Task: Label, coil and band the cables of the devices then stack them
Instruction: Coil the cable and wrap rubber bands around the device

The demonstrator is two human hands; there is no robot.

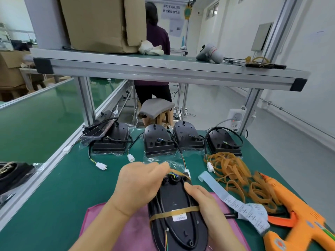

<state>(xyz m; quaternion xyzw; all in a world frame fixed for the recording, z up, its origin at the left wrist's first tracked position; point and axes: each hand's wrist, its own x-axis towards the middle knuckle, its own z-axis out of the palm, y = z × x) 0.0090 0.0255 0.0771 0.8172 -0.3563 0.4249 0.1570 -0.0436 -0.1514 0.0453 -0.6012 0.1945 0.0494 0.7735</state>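
A black oval device (176, 214) lies back-up on a pink cloth (134, 230) near the front edge. One tan rubber band (174, 211) crosses its middle beside a white label. My left hand (139, 183) curls over the device's far end and stretches a second tan band (178, 173) over the coiled cable there. My right hand (201, 198) grips the device's right side, thumb on top. Several more black devices (159, 142) with loose cables and white connectors stand in a row behind.
A heap of tan rubber bands (241, 176) lies to the right. An orange label gun (297, 214) and a strip of white labels (241, 205) sit at the right front. An aluminium shelf (163, 69) spans overhead. A person sits on a stool beyond.
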